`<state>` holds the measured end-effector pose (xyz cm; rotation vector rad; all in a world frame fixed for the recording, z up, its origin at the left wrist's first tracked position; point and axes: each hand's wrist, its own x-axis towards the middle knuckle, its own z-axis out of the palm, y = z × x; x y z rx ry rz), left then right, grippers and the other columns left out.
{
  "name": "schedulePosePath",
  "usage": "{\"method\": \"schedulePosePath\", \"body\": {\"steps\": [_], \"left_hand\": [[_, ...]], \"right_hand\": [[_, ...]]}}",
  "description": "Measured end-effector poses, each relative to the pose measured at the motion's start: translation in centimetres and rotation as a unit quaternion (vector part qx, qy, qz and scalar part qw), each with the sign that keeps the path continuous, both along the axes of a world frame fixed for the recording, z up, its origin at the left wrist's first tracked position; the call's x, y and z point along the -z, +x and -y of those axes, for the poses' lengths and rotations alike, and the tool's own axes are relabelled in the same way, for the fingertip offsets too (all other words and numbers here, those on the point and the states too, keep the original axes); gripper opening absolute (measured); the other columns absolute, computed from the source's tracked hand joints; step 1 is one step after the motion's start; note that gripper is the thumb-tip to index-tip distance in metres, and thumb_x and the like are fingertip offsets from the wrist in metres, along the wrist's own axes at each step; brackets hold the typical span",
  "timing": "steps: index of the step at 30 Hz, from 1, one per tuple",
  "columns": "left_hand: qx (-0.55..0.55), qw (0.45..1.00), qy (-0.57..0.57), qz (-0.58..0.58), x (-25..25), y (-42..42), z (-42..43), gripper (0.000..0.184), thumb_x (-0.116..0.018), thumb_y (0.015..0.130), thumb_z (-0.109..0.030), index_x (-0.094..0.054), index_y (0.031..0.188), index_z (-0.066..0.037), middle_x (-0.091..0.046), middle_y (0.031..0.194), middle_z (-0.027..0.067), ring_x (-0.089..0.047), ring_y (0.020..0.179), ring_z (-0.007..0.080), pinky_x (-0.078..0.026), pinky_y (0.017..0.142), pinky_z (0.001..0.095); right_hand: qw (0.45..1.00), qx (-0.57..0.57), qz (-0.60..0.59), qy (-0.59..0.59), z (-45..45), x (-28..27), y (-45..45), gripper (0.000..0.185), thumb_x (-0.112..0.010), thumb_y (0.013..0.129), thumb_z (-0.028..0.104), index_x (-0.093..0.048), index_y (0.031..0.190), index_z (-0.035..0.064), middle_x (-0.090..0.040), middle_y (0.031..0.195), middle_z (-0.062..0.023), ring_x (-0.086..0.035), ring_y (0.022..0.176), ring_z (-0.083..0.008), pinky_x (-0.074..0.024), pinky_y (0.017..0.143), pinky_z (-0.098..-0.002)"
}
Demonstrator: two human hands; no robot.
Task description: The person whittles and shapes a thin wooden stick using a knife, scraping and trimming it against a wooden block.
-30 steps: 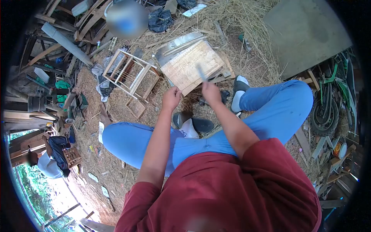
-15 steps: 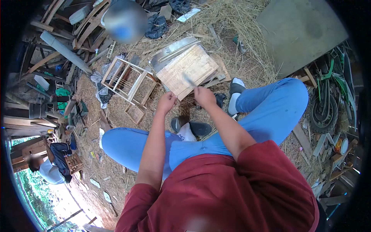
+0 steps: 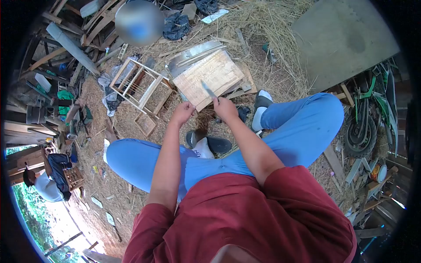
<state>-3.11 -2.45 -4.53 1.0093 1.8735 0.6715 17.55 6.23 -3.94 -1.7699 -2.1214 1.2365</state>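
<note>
My right hand (image 3: 225, 108) is closed around the handle of a knife (image 3: 208, 89). Its blade points forward and left over a pale wooden board (image 3: 215, 72). At the near left edge of this board is my left hand (image 3: 182, 114), its fingers pinched together near the corner; whatever they hold is too small to make out. Beneath the board lie other flat pieces, among them a greyish panel (image 3: 193, 54). To the left stands a light wooden frame (image 3: 151, 93) with thin rods across it.
Straw (image 3: 267, 26) covers much of the ground. Scrap timber (image 3: 72, 48) is piled at far left, and a large flat sheet (image 3: 342, 39) lies at upper right. A green motorbike (image 3: 366, 114) stands at right. Another person (image 3: 48, 186) sits at lower left. Black plastic (image 3: 176, 26) lies ahead.
The view has shifted slightly. The knife blade shows more sharply and lies a little differently over the board. Both hands stay close to the board's near edge.
</note>
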Motion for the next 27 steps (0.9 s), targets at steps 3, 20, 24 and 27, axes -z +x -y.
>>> {"method": "schedulePosePath", "body": {"steps": [3, 20, 24, 27], "left_hand": [[0.011, 0.999, 0.030, 0.029, 2.6, -1.2, 0.0, 0.022, -0.065, 0.093, -0.022, -0.063, 0.079, -0.006, -0.066, 0.069, 0.0038, -0.059, 0.063, 0.0135, -0.046, 0.061, 0.0311], [0.023, 0.998, 0.026, -0.046, 4.5, -1.7, -0.2, 0.027, -0.066, 0.092, -0.027, -0.063, 0.077, -0.005, -0.067, 0.068, 0.0074, -0.063, 0.062, 0.0197, -0.049, 0.061, 0.0361], [0.016, 0.999, 0.021, -0.040, 2.8, -1.2, -0.2, 0.027, -0.066, 0.092, -0.027, -0.063, 0.077, -0.005, -0.067, 0.068, 0.0078, -0.064, 0.062, 0.0206, -0.049, 0.062, 0.0365], [0.028, 0.997, 0.027, -0.064, 3.2, -1.1, -0.3, 0.026, -0.066, 0.092, -0.026, -0.063, 0.078, -0.005, -0.067, 0.068, 0.0079, -0.064, 0.062, 0.0203, -0.049, 0.061, 0.0360]], "right_hand": [[0.994, 0.091, -0.040, 0.033, -2.2, 1.3, 0.8, 0.053, -0.041, 0.101, 0.047, -0.070, 0.097, 0.0023, -0.069, 0.096, -0.0255, -0.065, 0.094, -0.0449, -0.0510, 0.084, -0.0533], [0.999, -0.013, 0.014, 0.035, -1.9, 1.2, 1.7, 0.052, -0.038, 0.101, 0.045, -0.071, 0.103, 0.0050, -0.069, 0.102, -0.0261, -0.065, 0.097, -0.0455, -0.0510, 0.087, -0.0549], [0.992, 0.117, -0.036, 0.032, -2.4, 4.1, 1.8, 0.055, -0.040, 0.101, 0.044, -0.070, 0.095, -0.0016, -0.067, 0.092, -0.0300, -0.064, 0.093, -0.0489, -0.0506, 0.085, -0.0549], [0.998, 0.046, -0.014, 0.047, -0.2, 3.4, 0.5, 0.055, -0.039, 0.102, 0.044, -0.070, 0.094, -0.0010, -0.067, 0.092, -0.0297, -0.064, 0.092, -0.0486, -0.0503, 0.084, -0.0549]]}}
